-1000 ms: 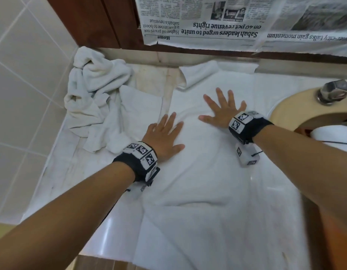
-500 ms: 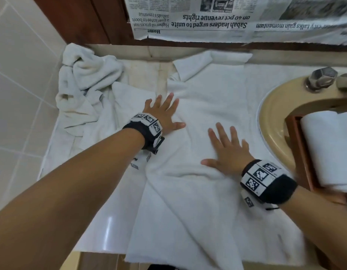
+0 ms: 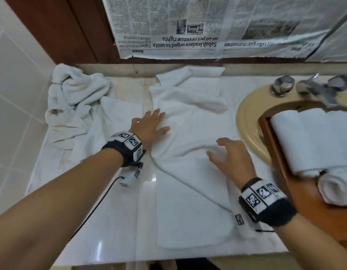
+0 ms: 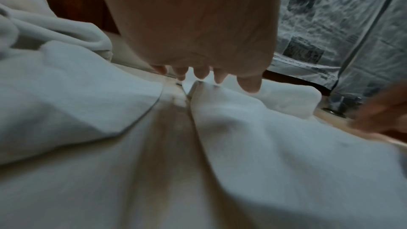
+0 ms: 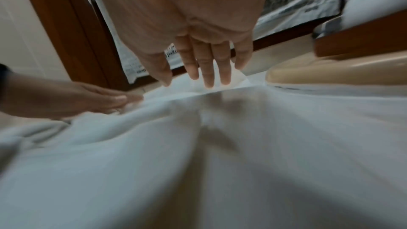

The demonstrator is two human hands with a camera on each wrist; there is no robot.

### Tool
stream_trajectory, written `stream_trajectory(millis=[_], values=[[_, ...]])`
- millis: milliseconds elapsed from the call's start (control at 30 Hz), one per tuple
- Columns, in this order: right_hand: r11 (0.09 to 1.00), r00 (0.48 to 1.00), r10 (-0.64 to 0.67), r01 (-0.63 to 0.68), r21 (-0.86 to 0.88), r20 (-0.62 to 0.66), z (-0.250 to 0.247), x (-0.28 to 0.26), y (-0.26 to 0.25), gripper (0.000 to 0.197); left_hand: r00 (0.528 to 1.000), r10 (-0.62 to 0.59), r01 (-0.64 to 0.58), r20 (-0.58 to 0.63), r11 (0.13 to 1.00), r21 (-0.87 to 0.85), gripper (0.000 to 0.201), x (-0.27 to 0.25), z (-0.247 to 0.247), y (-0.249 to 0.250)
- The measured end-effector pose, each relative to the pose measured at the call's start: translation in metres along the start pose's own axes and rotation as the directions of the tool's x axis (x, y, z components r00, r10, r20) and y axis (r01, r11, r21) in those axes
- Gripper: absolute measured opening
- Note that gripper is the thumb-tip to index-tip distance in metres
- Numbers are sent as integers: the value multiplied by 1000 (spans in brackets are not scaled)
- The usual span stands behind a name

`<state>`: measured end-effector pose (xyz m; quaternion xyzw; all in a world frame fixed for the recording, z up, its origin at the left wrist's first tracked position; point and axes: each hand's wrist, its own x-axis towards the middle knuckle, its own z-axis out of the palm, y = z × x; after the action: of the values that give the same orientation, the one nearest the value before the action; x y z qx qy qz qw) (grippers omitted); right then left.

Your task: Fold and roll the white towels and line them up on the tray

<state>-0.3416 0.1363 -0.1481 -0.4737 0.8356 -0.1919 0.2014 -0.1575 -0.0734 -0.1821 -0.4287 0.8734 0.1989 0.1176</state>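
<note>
Both hands, left hand point(image 3: 149, 126) and right hand point(image 3: 232, 158), lie open on one spread towel point(image 3: 190, 172); two rolled towels point(image 3: 312, 141) fill the tray point(image 3: 274, 145).

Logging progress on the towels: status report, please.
Left hand flat on spread towel, right hand open over it. Rolled towels already in wooden tray. Crumpled towels waiting at left; nothing in the way.

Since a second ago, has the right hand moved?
Yes. The right hand has slid down the towel toward the counter's near edge, away from the newspaper.
</note>
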Motion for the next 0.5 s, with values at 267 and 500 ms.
stream_trajectory(millis=[267, 500], values=[[965, 932, 238, -195, -178, 272, 6, -98, 38, 99, 999, -10, 11, -37, 1000, 29, 53, -29, 26, 1], [965, 965, 261, -261, 39, 11, 14, -102, 53, 22, 985, 169, -171, 32, 982, 82, 105, -90, 48, 43]])
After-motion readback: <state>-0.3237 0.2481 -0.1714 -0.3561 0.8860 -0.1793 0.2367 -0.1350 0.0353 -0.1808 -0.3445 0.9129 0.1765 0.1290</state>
